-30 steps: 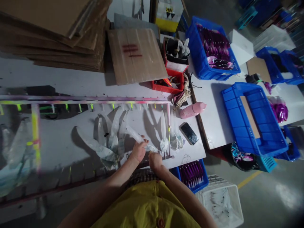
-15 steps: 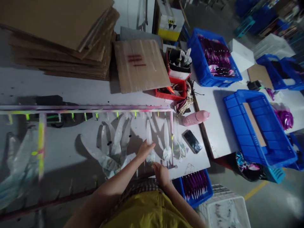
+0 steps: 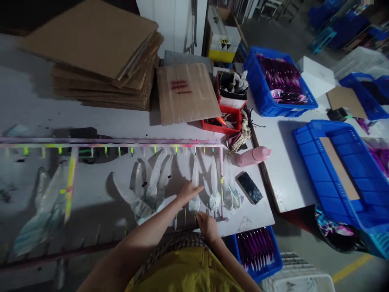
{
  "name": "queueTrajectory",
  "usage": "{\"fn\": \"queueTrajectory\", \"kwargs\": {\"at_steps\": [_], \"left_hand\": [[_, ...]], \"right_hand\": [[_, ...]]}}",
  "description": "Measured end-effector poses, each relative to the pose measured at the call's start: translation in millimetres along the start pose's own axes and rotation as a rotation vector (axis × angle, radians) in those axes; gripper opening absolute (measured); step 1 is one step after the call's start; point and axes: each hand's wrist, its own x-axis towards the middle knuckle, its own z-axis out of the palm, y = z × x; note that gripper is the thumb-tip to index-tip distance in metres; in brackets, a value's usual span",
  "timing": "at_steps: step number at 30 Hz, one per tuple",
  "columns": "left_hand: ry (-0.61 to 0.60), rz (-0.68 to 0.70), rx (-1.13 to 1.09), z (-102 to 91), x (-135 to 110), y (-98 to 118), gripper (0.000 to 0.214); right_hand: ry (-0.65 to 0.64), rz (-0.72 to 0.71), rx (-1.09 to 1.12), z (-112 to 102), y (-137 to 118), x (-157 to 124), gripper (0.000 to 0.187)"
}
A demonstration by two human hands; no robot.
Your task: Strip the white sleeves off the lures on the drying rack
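Right at the person's fingertips, a white feather [image 3: 195, 175] lies lengthwise on the table, running from a paint-streaked rail [image 3: 106, 142] down toward the hands. The left hand [image 3: 189, 194] is open, fingers spread and reaching across the feather, apparently steadying it rather than gripping it. Just below, the right hand [image 3: 207, 227] is loosely curled at the feather's lower end; whether it has hold of anything I cannot tell from here. Left of the hands, more feathers [image 3: 154, 180] fan out below the rail, which seems to keep them spaced and untangled. To the right, a phone [image 3: 249, 187] and a pink bottle [image 3: 253, 156] sit beyond the row, likely out of the way. Beneath the right hand, a blue crate [image 3: 275, 265] of purple-tipped pieces [image 3: 255, 248] stands within easy reach.
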Motion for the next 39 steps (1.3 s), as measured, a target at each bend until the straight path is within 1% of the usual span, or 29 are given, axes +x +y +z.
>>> {"fn": "queueTrajectory", "kwargs": {"at_steps": [1, 3, 5, 6, 8, 10, 12, 14, 15, 17, 19, 21, 24, 29, 32, 35, 39], "left_hand": [[0.02, 0.048, 0.049, -6.5, -2.8, -3.7, 0.027], [0.135, 0.14, 0.141, -21.9, -11.5, -14.4, 0.029], [0.249, 0.16, 0.183, -33.7, -22.9, -26.1, 0.027], [0.263, 0.136, 0.204, -35.4, -28.3, -30.5, 0.028], [0.237, 0.057, 0.262, -27.7, -35.3, -34.3, 0.037], [0.25, 0.011, 0.334, -7.2, -35.5, -31.0, 0.056], [0.302, -0.002, 0.399, 18.0, -31.1, -23.8, 0.074], [0.348, -0.055, 0.424, 38.1, -26.5, -17.1, 0.077], [0.362, -0.086, 0.396, 44.3, -25.2, -14.9, 0.073], [0.373, -0.115, 0.287, 48.8, -25.1, -13.4, 0.056], [0.383, -0.096, 0.198, 46.4, -26.7, -14.5, 0.041], [0.428, -0.054, 0.168, 42.8, -27.0, -16.3, 0.036], [0.48, -0.011, 0.14, 41.9, -22.1, -17.0, 0.038], [0.408, 0.013, 0.143, 46.0, -11.1, -15.4, 0.041], [0.387, 0.018, 0.129, 44.0, -11.5, -17.8, 0.043], [0.379, 0.033, 0.12, 40.8, -14.8, -20.5, 0.043], [0.329, 0.061, 0.125, 39.5, -14.5, -17.4, 0.036]], "right_hand": [[0.006, -0.019, 0.042, -0.4, 2.0, -0.4, 0.029], [0.013, -0.076, 0.162, -1.3, 6.7, -1.9, 0.027], [0.015, -0.126, 0.266, -2.1, 11.1, -3.4, 0.026], [0.012, -0.141, 0.285, -2.3, 12.6, -3.9, 0.025], [-0.001, -0.161, 0.257, -2.2, 14.0, -4.5, 0.021], [-0.013, -0.177, 0.192, -1.5, 13.9, -5.3, 0.015], [-0.019, -0.195, 0.149, -0.8, 14.4, -6.8, 0.013], [-0.021, -0.221, 0.161, 0.0, 17.3, -8.8, 0.017], [-0.011, -0.244, 0.196, 0.5, 19.6, -9.6, 0.02], [0.034, -0.3, 0.314, 2.5, 25.6, -10.2, 0.025], [0.092, -0.345, 0.427, 6.0, 31.9, -9.4, 0.028], [0.126, -0.369, 0.484, 10.7, 36.8, -7.9, 0.029], [0.134, -0.371, 0.51, 16.6, 40.2, -6.8, 0.03], [0.101, -0.324, 0.491, 15.7, 36.6, -8.2, 0.029], [0.083, -0.293, 0.483, 12.1, 31.5, -8.6, 0.027], [0.093, -0.252, 0.482, 9.3, 26.5, -8.7, 0.025], [0.108, -0.222, 0.443, 6.7, 20.8, -8.9, 0.024]]}}
